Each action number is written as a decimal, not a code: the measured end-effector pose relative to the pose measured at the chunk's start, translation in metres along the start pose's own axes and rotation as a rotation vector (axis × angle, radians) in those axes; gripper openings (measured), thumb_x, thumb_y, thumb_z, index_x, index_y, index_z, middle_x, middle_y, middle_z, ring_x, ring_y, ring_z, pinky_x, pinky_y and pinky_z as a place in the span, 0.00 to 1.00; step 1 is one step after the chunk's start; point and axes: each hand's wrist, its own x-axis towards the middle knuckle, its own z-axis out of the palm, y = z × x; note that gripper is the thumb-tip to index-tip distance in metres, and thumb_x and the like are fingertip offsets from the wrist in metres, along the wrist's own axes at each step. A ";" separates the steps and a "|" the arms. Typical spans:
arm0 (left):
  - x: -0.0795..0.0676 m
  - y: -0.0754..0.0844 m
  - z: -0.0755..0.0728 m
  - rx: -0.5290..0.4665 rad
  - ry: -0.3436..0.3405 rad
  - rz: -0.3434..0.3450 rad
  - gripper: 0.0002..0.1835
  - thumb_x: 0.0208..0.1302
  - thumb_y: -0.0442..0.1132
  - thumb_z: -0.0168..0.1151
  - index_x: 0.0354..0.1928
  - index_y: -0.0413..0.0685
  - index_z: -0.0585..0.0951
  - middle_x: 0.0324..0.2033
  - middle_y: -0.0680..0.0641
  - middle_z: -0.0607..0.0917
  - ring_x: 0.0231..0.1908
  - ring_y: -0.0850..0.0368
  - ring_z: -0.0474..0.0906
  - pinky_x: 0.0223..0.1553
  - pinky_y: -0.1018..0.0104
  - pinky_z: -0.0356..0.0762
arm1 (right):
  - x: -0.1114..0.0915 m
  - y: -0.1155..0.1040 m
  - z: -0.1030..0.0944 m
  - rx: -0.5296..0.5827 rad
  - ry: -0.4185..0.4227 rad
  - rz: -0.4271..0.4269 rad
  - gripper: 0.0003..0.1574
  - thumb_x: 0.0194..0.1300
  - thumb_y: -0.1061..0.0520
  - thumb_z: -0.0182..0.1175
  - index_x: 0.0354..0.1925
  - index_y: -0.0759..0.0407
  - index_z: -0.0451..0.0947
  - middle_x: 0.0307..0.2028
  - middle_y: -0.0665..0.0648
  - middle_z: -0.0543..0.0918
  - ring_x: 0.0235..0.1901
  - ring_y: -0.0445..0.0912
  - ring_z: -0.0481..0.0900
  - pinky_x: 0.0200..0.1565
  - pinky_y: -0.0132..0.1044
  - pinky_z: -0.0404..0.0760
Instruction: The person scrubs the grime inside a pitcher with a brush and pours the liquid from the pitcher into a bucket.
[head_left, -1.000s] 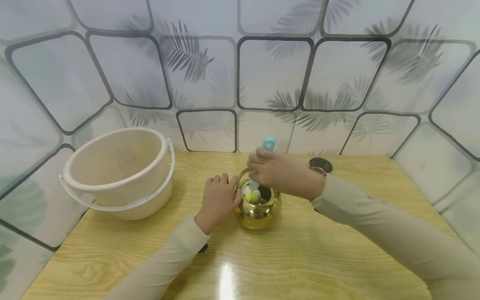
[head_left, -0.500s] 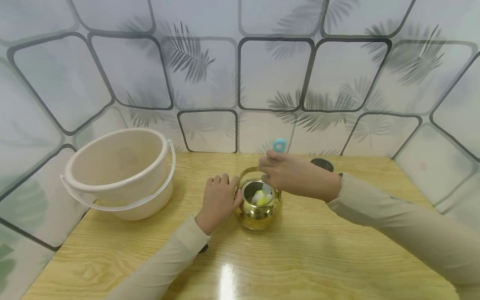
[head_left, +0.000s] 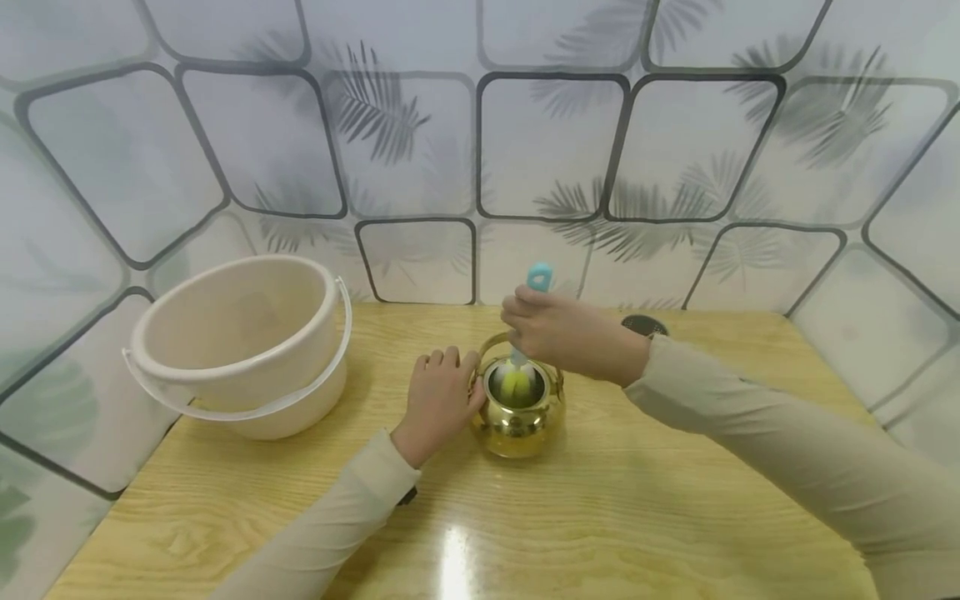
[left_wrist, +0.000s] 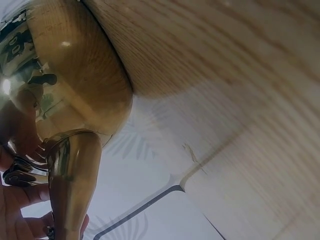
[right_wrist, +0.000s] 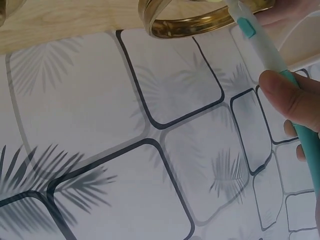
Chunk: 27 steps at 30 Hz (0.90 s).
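Note:
A shiny gold kettle stands lidless on the wooden table, its mouth facing up and its hoop handle raised. My left hand grips it at the left side; in the left wrist view, fingers wrap the gold spout. My right hand holds a cleaning brush upright by its teal and white handle, the thumb pressed along it. The handle's looped teal tip sticks up above the fist. Inside the kettle's mouth sits the yellow and white brush head, its lower part hidden.
A large cream bucket with a white bail handle stands at the left of the table. Behind my right wrist lies a dark perforated metal strainer, partly covered. A patterned wall closes off the back.
My right hand has moved the brush right, then back left, with the handle now more upright and the head deeper in the kettle. The left hand and kettle have stayed put.

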 end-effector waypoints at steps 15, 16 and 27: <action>0.001 0.001 -0.002 0.021 0.022 0.001 0.10 0.57 0.46 0.57 0.36 0.49 0.76 0.23 0.48 0.76 0.25 0.51 0.73 0.34 0.57 0.75 | -0.009 -0.005 -0.008 0.183 0.043 0.036 0.13 0.46 0.56 0.70 0.33 0.47 0.80 0.35 0.48 0.80 0.40 0.45 0.70 0.50 0.38 0.65; 0.001 0.001 -0.002 0.025 0.023 0.001 0.10 0.57 0.46 0.57 0.36 0.49 0.76 0.23 0.48 0.76 0.25 0.51 0.73 0.34 0.57 0.75 | -0.011 -0.005 -0.008 0.187 0.042 0.035 0.13 0.46 0.56 0.70 0.33 0.47 0.80 0.35 0.48 0.80 0.40 0.45 0.70 0.49 0.38 0.65; -0.001 0.000 0.000 0.009 0.013 -0.009 0.09 0.57 0.46 0.57 0.36 0.50 0.76 0.23 0.48 0.75 0.24 0.52 0.72 0.33 0.58 0.74 | -0.034 0.006 -0.007 0.243 -0.002 0.160 0.21 0.44 0.62 0.71 0.40 0.49 0.80 0.38 0.53 0.80 0.40 0.48 0.70 0.50 0.40 0.67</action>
